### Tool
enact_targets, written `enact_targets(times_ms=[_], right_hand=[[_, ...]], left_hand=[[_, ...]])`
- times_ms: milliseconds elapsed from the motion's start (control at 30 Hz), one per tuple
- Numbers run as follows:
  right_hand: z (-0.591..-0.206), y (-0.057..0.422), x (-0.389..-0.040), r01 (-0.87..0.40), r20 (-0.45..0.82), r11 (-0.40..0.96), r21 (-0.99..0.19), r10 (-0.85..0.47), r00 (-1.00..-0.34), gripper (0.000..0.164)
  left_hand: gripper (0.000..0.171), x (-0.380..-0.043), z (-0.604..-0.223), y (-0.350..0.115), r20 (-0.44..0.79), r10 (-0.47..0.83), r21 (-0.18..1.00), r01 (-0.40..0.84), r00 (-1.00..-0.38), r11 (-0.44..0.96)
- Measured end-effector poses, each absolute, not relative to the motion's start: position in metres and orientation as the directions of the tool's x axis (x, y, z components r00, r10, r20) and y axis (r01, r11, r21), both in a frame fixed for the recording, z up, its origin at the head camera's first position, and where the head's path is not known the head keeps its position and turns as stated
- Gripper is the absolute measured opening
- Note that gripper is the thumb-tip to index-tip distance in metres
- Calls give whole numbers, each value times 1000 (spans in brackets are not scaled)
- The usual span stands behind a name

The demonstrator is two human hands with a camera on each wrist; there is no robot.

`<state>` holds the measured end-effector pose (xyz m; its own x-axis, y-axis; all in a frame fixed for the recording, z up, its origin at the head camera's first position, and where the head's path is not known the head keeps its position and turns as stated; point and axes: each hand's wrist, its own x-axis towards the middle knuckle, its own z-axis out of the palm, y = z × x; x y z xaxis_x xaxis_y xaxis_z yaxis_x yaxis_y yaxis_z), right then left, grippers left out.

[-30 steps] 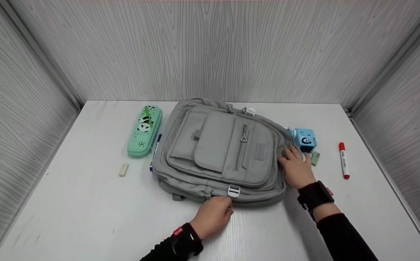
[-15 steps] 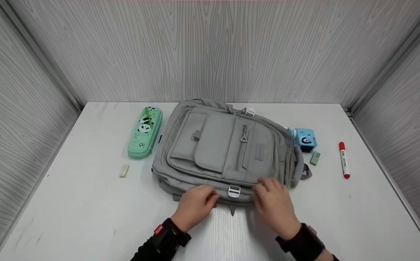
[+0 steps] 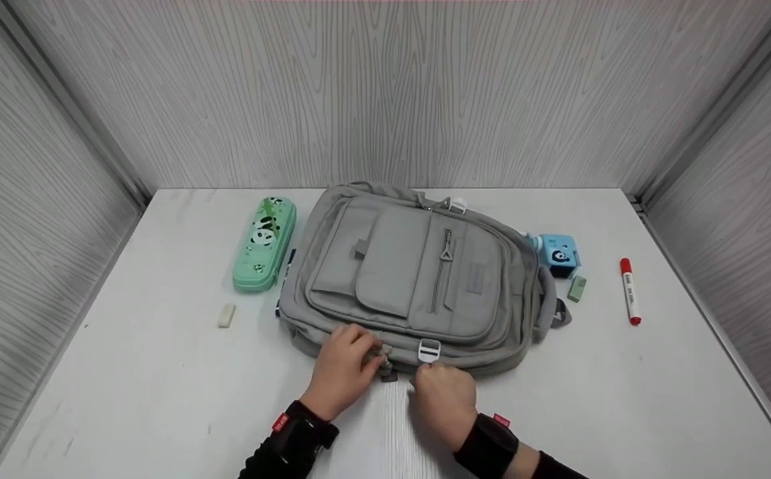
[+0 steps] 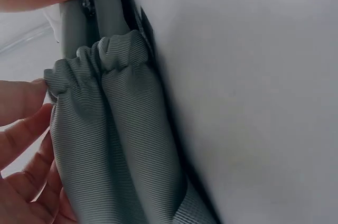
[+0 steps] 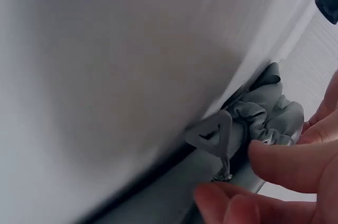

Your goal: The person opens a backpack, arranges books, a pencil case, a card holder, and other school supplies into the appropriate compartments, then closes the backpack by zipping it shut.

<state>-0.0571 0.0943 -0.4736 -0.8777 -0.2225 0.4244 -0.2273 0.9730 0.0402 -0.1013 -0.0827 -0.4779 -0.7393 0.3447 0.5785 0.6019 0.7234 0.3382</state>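
Observation:
A grey backpack (image 3: pixel 392 273) lies on its back on the white table. My left hand (image 3: pixel 342 369) is at its near side, pinching the gathered rim of the side pocket (image 4: pixel 100 129) between thumb and fingers. Just right of it, my right hand (image 3: pixel 448 406) has curled fingers below the white strap buckle (image 3: pixel 429 350). In the right wrist view, a triangular zipper pull (image 5: pixel 212 133) hangs beside the right thumb and forefinger, its ring clear of the fingertips. Whether they pinch its slider, I cannot tell.
Left of the bag are a green panda pencil case (image 3: pixel 265 245) and a white eraser (image 3: pixel 226 316); a pen's ends (image 3: pixel 279 308) show at its edge. On the right are a blue panda pencil sharpener (image 3: pixel 559 254), a green eraser (image 3: pixel 577 289) and a red-capped marker (image 3: pixel 630 293).
My right hand has left the bag's right end and come to the near side by the buckle. My left hand has shifted left to the side pocket. A strap now shows at the right end.

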Motion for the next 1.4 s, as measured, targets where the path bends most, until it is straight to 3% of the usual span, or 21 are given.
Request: enact_targets(times_ms=[200,467,833,967,1400], right_hand=[[-469,79,-67,-148,391,980,132,-189,-901,21],[-468,78,-69,-143,366,979,148,-189,-911,20],[-463,106,-63,-280,484,943,178,-332,-810,19],[-463,120,-63,-317,485,936,151,-350,-801,21],[-447,167,-55,-321,348,947,-22,-293,-890,23]], left_hand=[[22,-100,-476,-80,594,361,320,623,-719,714],[26,-98,-477,-73,572,384,296,619,-725,727],[14,-102,-480,-55,598,416,123,591,-685,797],[12,-104,-480,-52,630,415,90,593,-656,800],[12,-107,-480,-53,630,446,64,614,-636,786]])
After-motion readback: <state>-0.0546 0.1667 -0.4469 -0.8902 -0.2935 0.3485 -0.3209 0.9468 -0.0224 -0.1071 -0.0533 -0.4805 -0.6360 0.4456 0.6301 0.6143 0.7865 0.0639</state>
